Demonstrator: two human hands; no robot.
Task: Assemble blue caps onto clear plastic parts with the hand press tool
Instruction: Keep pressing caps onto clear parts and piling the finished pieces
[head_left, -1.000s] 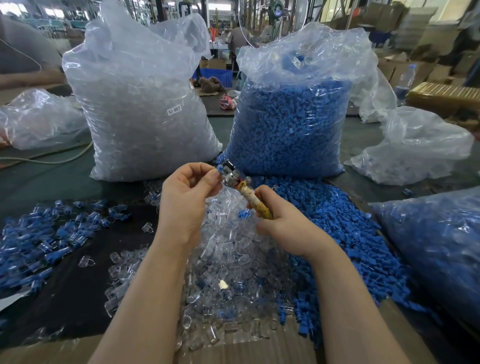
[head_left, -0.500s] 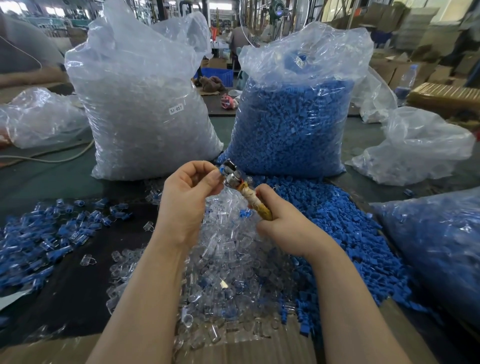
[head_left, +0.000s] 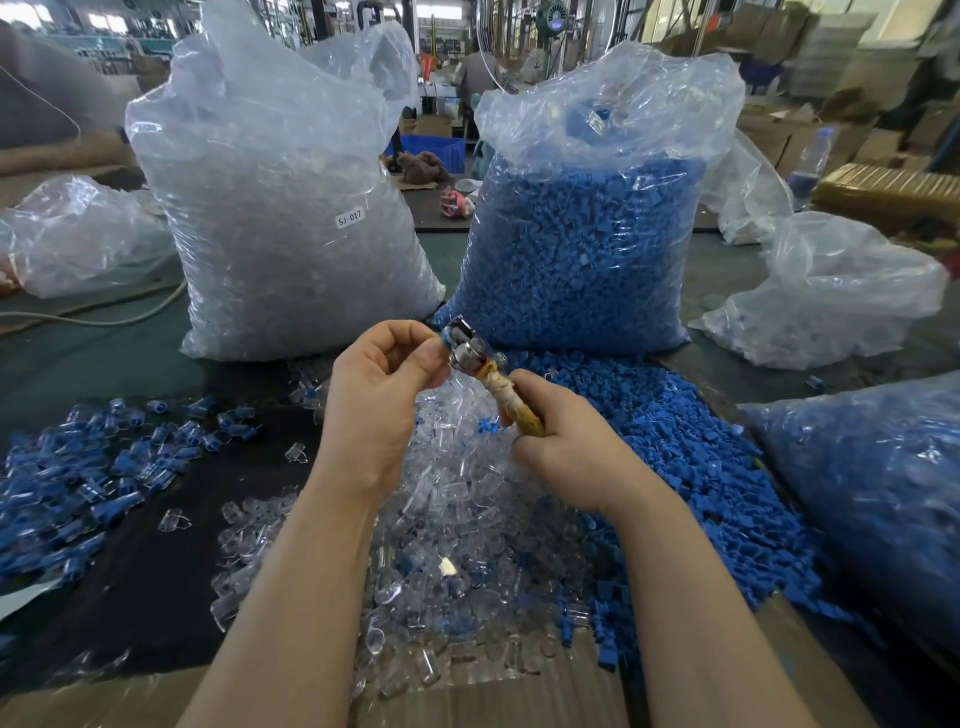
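My right hand grips the cloth-wrapped handle of the hand press tool, whose metal head points up and to the left. My left hand pinches a small part with a bit of blue at the tool's head; the part itself is mostly hidden by my fingertips. Below my hands lies a heap of loose clear plastic parts. A spread of loose blue caps lies to the right of it. Assembled blue-and-clear pieces are scattered on the dark mat at the left.
Two tall plastic bags stand behind my hands: one of clear parts, one of blue caps. Another bag with blue pieces sits at the right, and crumpled bags lie further back. A cardboard edge runs along the front.
Both hands and the tool stay almost where they were; my left fingers have shifted slightly at the tool's head.
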